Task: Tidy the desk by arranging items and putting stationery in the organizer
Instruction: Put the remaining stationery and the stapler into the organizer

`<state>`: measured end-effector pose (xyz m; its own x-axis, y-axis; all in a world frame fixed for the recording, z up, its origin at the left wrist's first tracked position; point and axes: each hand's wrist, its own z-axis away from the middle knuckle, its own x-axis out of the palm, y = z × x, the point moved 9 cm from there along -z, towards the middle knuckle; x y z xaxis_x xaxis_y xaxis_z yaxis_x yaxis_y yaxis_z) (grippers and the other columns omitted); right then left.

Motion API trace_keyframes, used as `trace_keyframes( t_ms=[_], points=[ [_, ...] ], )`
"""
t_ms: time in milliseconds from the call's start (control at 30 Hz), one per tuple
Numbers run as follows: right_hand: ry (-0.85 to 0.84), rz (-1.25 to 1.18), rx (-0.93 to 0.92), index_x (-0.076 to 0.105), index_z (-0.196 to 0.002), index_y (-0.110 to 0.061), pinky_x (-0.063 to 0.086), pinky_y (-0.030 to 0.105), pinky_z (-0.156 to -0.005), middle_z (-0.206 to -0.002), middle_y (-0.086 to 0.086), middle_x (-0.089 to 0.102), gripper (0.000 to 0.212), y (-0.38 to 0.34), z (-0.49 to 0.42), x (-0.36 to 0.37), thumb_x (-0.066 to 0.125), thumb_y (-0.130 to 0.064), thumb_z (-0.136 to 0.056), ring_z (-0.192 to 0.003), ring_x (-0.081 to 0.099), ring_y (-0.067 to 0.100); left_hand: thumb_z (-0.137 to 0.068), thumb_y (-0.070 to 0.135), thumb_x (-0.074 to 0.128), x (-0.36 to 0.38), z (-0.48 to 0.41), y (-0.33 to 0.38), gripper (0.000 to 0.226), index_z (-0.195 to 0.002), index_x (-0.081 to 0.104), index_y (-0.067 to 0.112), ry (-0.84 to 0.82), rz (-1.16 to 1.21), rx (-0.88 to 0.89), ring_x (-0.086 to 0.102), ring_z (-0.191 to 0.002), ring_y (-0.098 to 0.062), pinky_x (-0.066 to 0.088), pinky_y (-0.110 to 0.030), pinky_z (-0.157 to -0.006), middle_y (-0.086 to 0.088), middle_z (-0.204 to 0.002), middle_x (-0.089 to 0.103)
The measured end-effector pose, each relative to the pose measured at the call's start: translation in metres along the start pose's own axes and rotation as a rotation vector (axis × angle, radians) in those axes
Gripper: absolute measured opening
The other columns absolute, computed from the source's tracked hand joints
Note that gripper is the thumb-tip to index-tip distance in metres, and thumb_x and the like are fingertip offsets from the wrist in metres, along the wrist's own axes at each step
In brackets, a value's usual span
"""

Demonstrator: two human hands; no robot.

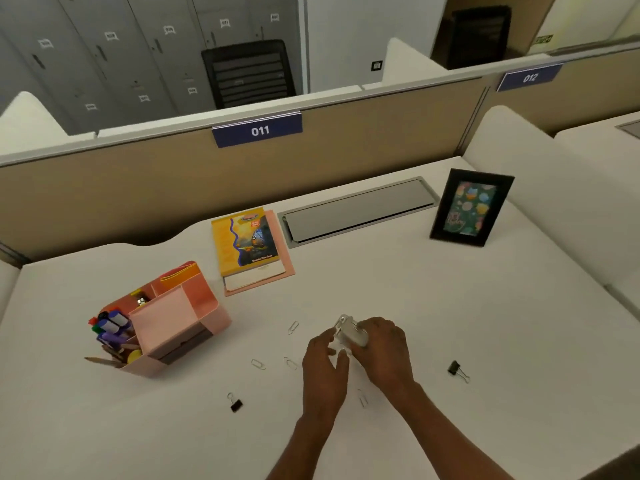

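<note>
— Where is the stapler (351, 332) sitting?
— In the right hand (384, 348), whose fingers are curling round it, over the middle of the surface (450, 306)
— And the left hand (323, 368)?
— Its fingers are hovering half-curled beside the stapler; touching or not, I cannot tell. The pink organizer (162, 323) is standing well to the left, paper clips (293, 327) lying between

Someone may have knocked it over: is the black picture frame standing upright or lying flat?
Upright. The picture frame stands on its lower edge on the desk, with its picture facing the camera.
</note>
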<state>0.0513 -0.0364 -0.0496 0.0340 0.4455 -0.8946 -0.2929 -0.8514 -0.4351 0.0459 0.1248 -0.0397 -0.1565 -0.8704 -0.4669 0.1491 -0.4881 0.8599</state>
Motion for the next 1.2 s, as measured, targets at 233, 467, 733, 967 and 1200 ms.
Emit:
trace_keyframes(
  t_ms=[233,467,733,967,1200],
  points=[
    [-0.024,-0.164,-0.007,0.064,-0.112,-0.031,0.048,0.03,-0.079,-0.102,-0.012,0.065,0.029,0.007,0.003,0.005,0.06,-0.048,-0.088,-0.096,0.059,0.014,-0.096,0.04,0.058,0.01,-0.003,0.009,0.013,-0.109,0.056,0.038,0.02,0.13,-0.194,0.062,-0.097,-0.001,0.042,-0.012,-0.07,0.016,-0.101,0.064],
    [0.016,-0.413,0.063,0.068,-0.107,-0.024,0.054,0.035,-0.079,-0.099,-0.01,0.068,0.026,0.016,0.003,-0.005,0.076,-0.033,-0.084,-0.091,0.061,0.011,-0.093,0.045,0.062,0.02,-0.002,0.005,0.027,-0.116,0.059,0.03,0.048,0.279,-0.311,0.06,-0.097,0.003,0.051,-0.022,-0.082,0.015,-0.108,0.065],
    [0.081,-0.581,-0.061,0.063,-0.107,-0.035,0.052,0.027,-0.085,-0.107,-0.022,0.062,0.032,-0.004,0.016,-0.02,0.079,-0.027,-0.08,-0.104,0.057,0.004,-0.083,0.027,0.079,0.016,-0.006,0.001,0.043,-0.119,0.056,0.03,0.091,0.625,-0.356,0.072,-0.096,-0.013,0.06,-0.031,-0.083,0.0,-0.108,0.072],
    [0.026,-0.905,0.051,0.048,-0.138,-0.033,0.054,0.017,-0.089,-0.127,-0.016,0.062,0.069,-0.036,0.022,-0.025,0.084,-0.028,-0.078,-0.111,0.062,0.0,-0.09,0.01,0.069,-0.003,-0.011,0.007,0.038,-0.125,0.058,0.015,0.141,1.13,-0.395,0.071,-0.105,-0.03,0.052,-0.049,-0.099,-0.013,-0.115,0.072],
    [-0.005,-1.086,0.031,0.048,-0.134,-0.035,0.059,0.024,-0.082,-0.118,-0.007,0.07,0.069,-0.115,0.012,-0.028,0.084,-0.018,-0.077,-0.103,0.069,0.006,-0.093,0.023,0.065,-0.055,-0.017,0.002,0.043,-0.134,0.056,0.023,0.201,1.302,-0.358,0.068,-0.111,-0.027,0.046,-0.049,-0.107,-0.011,-0.124,0.069]
  ],
)
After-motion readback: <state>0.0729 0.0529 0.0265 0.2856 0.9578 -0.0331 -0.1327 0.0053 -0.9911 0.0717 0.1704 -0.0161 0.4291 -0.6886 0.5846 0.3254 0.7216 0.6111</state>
